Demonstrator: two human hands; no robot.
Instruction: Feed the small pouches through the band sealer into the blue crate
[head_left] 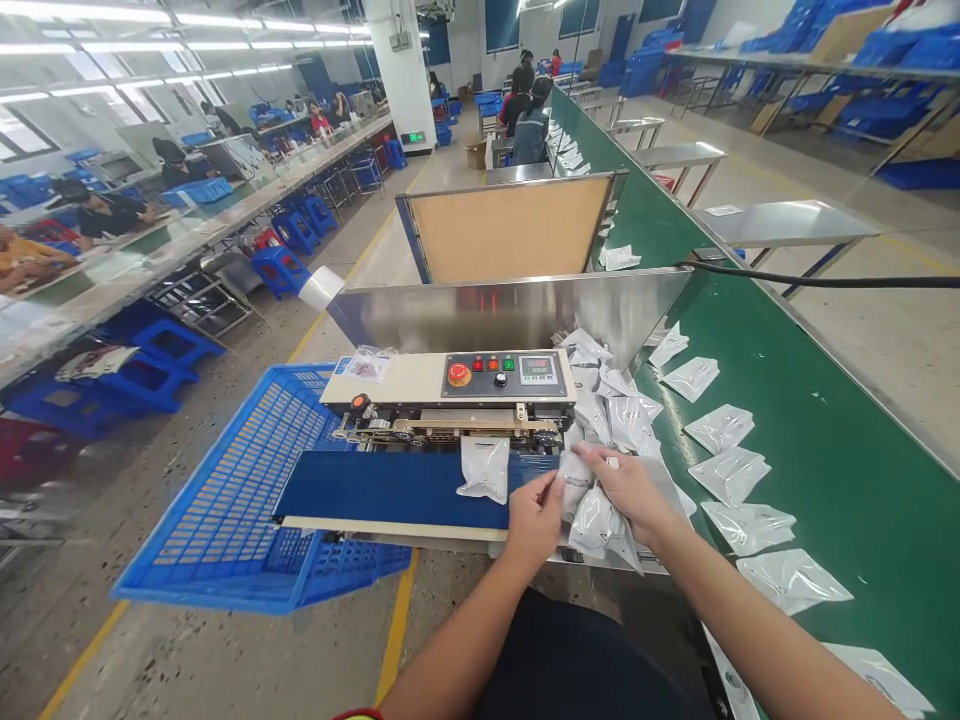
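Between my two hands a white pouch (575, 478) is held upright, near the right end of the sealing machine's blue belt (390, 488). My left hand (535, 512) pinches its left edge. The fingers of my right hand (622, 488) close on its upper right side. Below and beside my right hand lie more white pouches (600, 522), heaped up against a metal panel. Another pouch (484, 468) hangs in the band sealer (450, 378), its top edge at the sealing slot and its body over the blue belt.
A blue plastic basket (217, 500) stands left of the sealer. To the right, a green conveyor (810, 440) carries several spaced pouches. An upright metal panel (510, 305) rises behind the machine. A black cable (825, 280) crosses above the conveyor. People sit at benches further off.
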